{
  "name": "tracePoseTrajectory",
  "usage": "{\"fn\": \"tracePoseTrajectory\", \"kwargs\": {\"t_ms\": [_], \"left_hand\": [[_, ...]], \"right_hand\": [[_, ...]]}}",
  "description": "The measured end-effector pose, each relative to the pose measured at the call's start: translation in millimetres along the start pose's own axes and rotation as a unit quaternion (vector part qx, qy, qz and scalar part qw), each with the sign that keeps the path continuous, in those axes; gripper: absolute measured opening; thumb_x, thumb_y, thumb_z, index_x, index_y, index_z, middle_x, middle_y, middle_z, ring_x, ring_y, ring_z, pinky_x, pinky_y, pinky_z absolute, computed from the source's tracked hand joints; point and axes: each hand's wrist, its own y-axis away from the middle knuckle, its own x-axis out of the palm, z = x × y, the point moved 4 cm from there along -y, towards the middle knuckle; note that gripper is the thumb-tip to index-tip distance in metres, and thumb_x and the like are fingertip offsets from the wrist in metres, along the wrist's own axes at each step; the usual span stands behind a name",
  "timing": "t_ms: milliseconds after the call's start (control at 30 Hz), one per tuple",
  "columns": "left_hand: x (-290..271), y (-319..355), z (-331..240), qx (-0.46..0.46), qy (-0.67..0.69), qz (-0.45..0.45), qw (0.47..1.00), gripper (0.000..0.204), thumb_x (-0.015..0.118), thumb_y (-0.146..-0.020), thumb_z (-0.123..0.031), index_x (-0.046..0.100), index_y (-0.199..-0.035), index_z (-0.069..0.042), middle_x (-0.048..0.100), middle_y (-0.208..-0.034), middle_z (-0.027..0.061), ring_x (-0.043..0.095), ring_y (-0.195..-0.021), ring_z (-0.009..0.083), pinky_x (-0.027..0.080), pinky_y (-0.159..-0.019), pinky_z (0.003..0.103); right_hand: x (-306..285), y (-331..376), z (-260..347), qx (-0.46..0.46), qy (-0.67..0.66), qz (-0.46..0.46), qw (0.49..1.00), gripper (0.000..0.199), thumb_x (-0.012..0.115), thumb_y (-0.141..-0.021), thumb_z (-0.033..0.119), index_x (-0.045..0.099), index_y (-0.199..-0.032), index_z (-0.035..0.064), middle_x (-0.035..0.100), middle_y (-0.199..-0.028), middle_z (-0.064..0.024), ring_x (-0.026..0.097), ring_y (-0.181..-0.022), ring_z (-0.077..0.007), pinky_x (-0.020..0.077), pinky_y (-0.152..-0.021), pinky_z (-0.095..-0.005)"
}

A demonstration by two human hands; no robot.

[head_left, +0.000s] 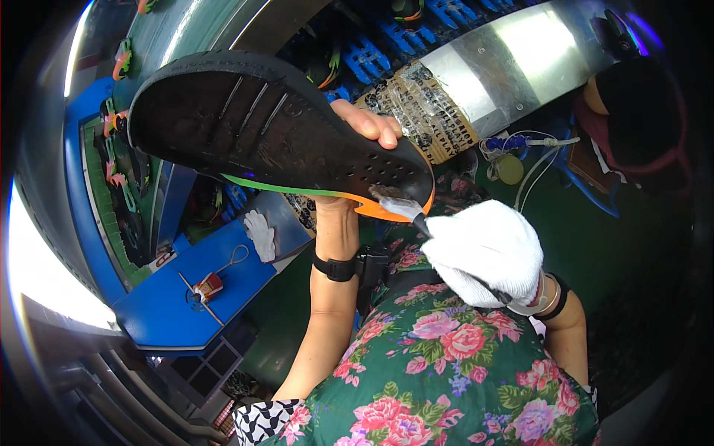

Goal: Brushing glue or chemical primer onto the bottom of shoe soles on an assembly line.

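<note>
The left hand [364, 126] has a firm grip on a black shoe sole [275, 130], fingers curled over its far edge, holding it up in front of the person with the underside facing the camera. The sole's long axis runs from upper left down to lower right, wide end pointing upper left, narrow orange-edged end lower right. The right hand [487, 253], in a white glove, is clenched around a small brush [401, 207] whose bristles touch that orange end. Below left, a blue desk [186, 297] carries a spare white glove [261, 234].
</note>
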Motion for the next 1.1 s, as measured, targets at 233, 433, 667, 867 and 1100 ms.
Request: {"fn": "tracePoseTrajectory", "kwargs": {"t_ms": [233,433,667,867,1100], "left_hand": [[8,-4,6,-0.034,-0.005,0.011,0.999,0.062,0.066,-0.094,-0.054,0.067,-0.104,0.007,0.068,-0.091,0.0169,0.07,-0.09,0.0335,0.049,-0.092,0.046],[8,1,8,-0.038,0.03,-0.009,0.999,0.067,0.066,-0.091,-0.06,0.066,-0.103,0.006,0.069,-0.089,0.0197,0.071,-0.089,0.0334,0.05,-0.092,0.046],[4,1,11,-0.065,-0.024,0.011,0.998,0.071,0.064,-0.091,-0.063,0.066,-0.101,0.007,0.069,-0.088,0.0208,0.07,-0.088,0.0335,0.053,-0.088,0.048],[8,0,16,-0.176,-0.033,0.052,0.982,0.075,0.068,-0.09,-0.065,0.064,-0.106,0.008,0.064,-0.09,0.0153,0.066,-0.087,0.0277,0.05,-0.088,0.045],[3,2,17,-0.228,-0.005,0.007,0.974,0.09,0.059,-0.085,-0.079,0.062,-0.107,0.008,0.065,-0.092,0.0204,0.069,-0.084,0.0339,0.056,-0.082,0.048]], "right_hand": [[-4,-2,-1,0.029,0.038,-0.013,0.999,0.025,0.082,-0.074,0.001,0.078,-0.099,0.0042,0.076,-0.093,-0.0102,0.07,-0.074,-0.0249,0.0575,-0.066,-0.0345],[-18,-2,-13,0.057,-0.029,-0.001,0.998,0.026,0.082,-0.075,0.003,0.077,-0.1,0.0063,0.076,-0.096,-0.0085,0.069,-0.076,-0.025,0.0554,-0.066,-0.0355],[-9,1,-9,0.075,-0.118,0.017,0.99,0.021,0.082,-0.073,0.002,0.078,-0.093,0.0083,0.077,-0.09,-0.0087,0.072,-0.077,-0.0251,0.0556,-0.069,-0.0347],[-10,3,-14,-0.042,0.037,0.05,0.997,0.033,0.081,-0.077,0.003,0.076,-0.109,0.0037,0.075,-0.101,-0.0116,0.069,-0.079,-0.0271,0.0567,-0.067,-0.0364],[-13,-3,-17,-0.045,-0.087,0.076,0.992,0.034,0.083,-0.075,0.006,0.077,-0.108,0.0058,0.075,-0.098,-0.0082,0.069,-0.08,-0.0254,0.0563,-0.067,-0.0356]]}}
